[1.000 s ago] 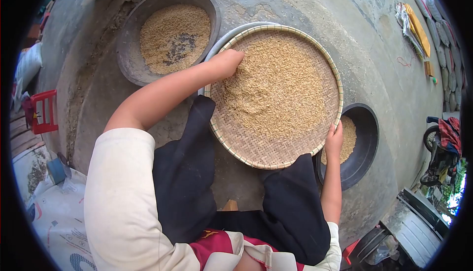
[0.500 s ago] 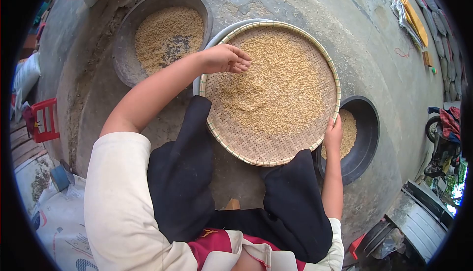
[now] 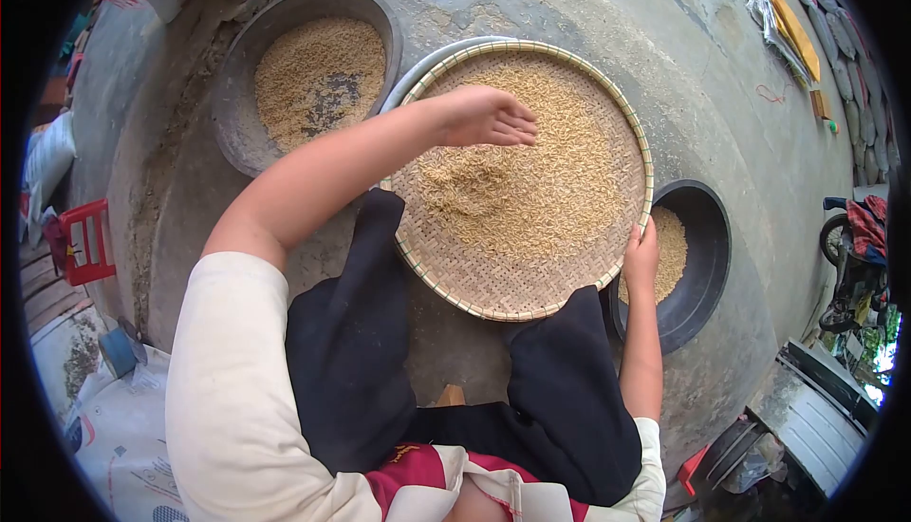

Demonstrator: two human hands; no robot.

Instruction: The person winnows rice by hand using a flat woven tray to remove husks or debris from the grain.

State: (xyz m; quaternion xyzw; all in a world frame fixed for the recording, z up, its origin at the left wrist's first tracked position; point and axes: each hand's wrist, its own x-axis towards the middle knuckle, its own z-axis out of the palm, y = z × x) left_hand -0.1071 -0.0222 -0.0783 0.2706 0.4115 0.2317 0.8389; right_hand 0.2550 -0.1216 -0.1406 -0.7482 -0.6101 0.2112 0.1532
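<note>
One half-open left hand (image 3: 486, 116) over grain (image 3: 531, 180)

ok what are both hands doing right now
Left hand: open, over the grain in the round woven bamboo tray.
Right hand: gripping that tray's rim.

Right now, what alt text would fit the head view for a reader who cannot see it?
A person's left hand hovers over grain in a round woven tray while the right hand grips its rim. A grey basin and a black basin, both holding grain, flank it on concrete ground.
</note>
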